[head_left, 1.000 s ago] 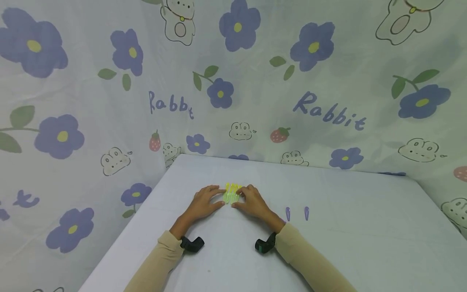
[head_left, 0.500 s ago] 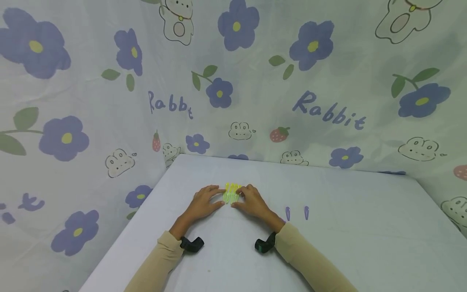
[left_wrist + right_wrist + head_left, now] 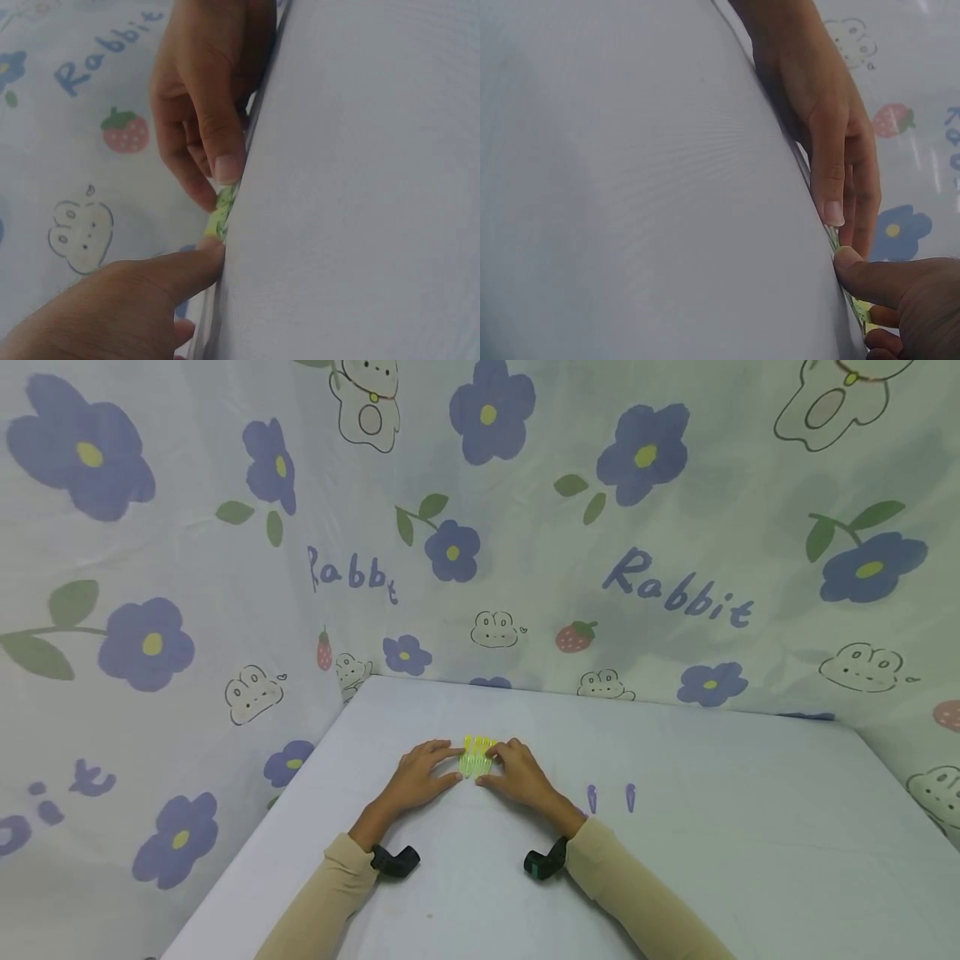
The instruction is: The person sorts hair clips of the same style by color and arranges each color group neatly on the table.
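Note:
A row of light green snap hair clips (image 3: pixel 474 767) lies on the white table, with a row of yellow snap hair clips (image 3: pixel 480 743) just behind it. My left hand (image 3: pixel 423 774) is at their left side, thumb and index finger stretched out to the edge of the rows. From the right, my right hand (image 3: pixel 517 772) reaches in, its index finger bent at the yellow clips and its thumb at the front end of the green ones. In the right wrist view the right thumb and fingers pinch about the green clips (image 3: pixel 859 309), partly hiding them.
Two purple hair clips (image 3: pixel 592 799) lie apart to the right on the white table (image 3: pixel 712 843), and a bit of purple shows beside the right wrist. A curtain (image 3: pixel 525 527) with flowers and rabbits hangs behind the table and along its left side.
Both hands and the hair clips stay in place. Only the curtain on the left shifts slightly.

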A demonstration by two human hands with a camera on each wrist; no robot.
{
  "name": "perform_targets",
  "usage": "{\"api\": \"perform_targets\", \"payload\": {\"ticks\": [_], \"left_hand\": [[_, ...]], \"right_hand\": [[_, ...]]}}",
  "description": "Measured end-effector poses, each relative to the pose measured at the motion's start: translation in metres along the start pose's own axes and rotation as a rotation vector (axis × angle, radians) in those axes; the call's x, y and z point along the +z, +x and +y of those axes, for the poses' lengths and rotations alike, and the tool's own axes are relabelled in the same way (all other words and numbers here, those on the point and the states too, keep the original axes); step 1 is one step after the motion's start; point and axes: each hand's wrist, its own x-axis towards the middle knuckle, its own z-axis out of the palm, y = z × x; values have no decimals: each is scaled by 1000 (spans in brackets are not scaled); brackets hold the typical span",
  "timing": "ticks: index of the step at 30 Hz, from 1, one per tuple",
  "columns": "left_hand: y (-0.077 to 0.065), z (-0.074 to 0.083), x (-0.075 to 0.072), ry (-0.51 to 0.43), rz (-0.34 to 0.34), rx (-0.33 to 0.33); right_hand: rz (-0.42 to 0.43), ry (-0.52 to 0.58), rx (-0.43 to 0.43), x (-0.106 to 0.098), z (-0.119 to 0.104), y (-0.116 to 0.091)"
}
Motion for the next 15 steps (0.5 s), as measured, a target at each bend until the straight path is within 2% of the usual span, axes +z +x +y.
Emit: {"api": "perform_targets", "payload": {"ticks": [8,15], "left_hand": [[0,0,0,-1,7,2],[1,-2,1,10,8,10]], "right_hand": [[10,-20,-20,-1,-1,-1],[7,-19,0,-1,-3,0]]}}
